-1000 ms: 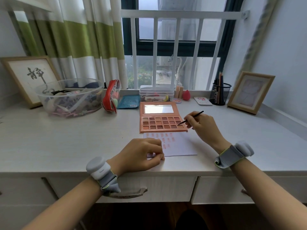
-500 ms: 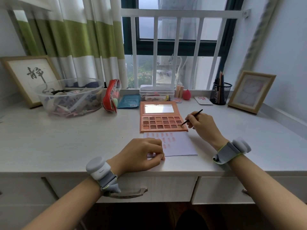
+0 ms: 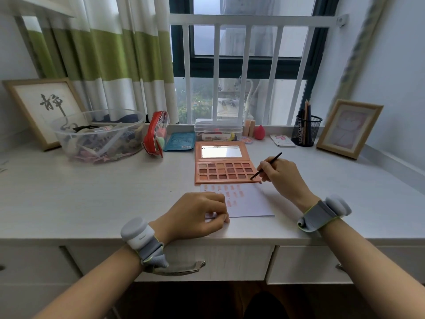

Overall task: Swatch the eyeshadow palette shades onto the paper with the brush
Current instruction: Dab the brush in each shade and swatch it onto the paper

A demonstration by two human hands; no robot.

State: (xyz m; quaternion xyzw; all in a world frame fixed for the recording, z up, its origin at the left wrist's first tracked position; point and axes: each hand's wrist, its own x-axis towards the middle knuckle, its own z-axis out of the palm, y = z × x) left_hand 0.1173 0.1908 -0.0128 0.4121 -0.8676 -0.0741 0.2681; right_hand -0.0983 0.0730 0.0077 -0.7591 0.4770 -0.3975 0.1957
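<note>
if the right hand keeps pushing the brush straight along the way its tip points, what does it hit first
Probably the eyeshadow palette: the right hand aims the brush down and left, its tip at the bottom-row pan by the palette's right edge. Whether it already touches is unclear.

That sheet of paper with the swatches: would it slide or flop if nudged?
Probably both. The paper looks thin and lies flat on the smooth desk, so it likely slides easily; the left hand rests on its corner, seemingly pinning it.

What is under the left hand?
The left hand rests on the paper's near-left corner, pinning it. Swatches show beyond; any beneath are hidden.
</note>
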